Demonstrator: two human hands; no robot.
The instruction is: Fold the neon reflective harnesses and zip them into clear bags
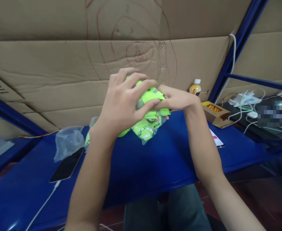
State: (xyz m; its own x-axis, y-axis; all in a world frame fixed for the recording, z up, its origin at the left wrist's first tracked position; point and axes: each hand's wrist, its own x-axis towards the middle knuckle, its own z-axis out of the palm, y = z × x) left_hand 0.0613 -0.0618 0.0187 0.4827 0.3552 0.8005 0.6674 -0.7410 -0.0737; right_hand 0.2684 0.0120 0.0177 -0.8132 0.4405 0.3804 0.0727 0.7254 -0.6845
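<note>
A folded neon yellow-green safety vest (151, 96) with grey reflective strips is held between both hands above the blue table (150, 166). My left hand (123, 102) lies over its top and near side, fingers curled round it and thumb along the front. From the right, my right hand (174, 98) grips the same bundle; most of its fingers are hidden behind and under the fabric. Just below is more neon fabric in clear plastic (144, 131). Behind my left forearm, another bit of neon fabric shows.
On the left are a clear plastic bag (70, 139) and a phone (67, 165) with a white cable. A bottle (195, 87), an open cardboard box (216, 114) and a lit phone (217, 141) stand or lie right. Cardboard (59, 64) walls the back.
</note>
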